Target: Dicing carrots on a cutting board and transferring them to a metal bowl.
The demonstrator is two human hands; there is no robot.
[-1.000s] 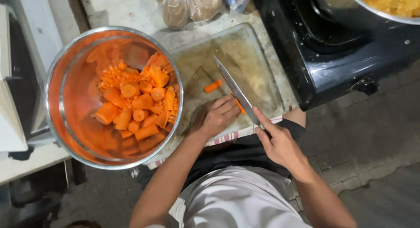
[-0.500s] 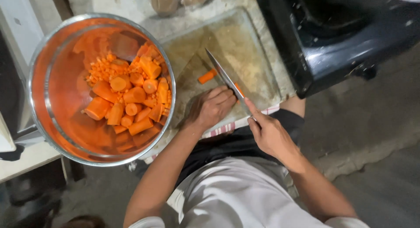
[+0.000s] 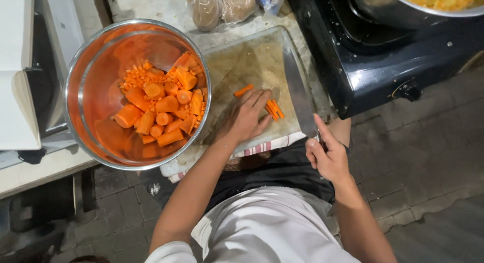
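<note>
My left hand (image 3: 246,117) lies flat on the worn cutting board (image 3: 242,61), its fingers over a few thin carrot sticks (image 3: 273,109); one more carrot piece (image 3: 244,90) sits just above the fingers. My right hand (image 3: 326,154) grips the handle of a large knife (image 3: 297,91), whose blade lies over the board's right side, to the right of the sticks. A steel bowl (image 3: 85,122) to the left of the board holds several carrot chunks (image 3: 161,109) and small diced bits.
A black gas stove (image 3: 398,56) stands at the right with a pot of yellow food (image 3: 438,1) on it. Plastic bags (image 3: 222,6) lie behind the board. A striped cloth (image 3: 262,148) sits under the board. White boxes (image 3: 20,71) stand at the left.
The knife has swung from a slant across the board to nearly upright on the right side. My left hand has flattened over the carrot sticks.
</note>
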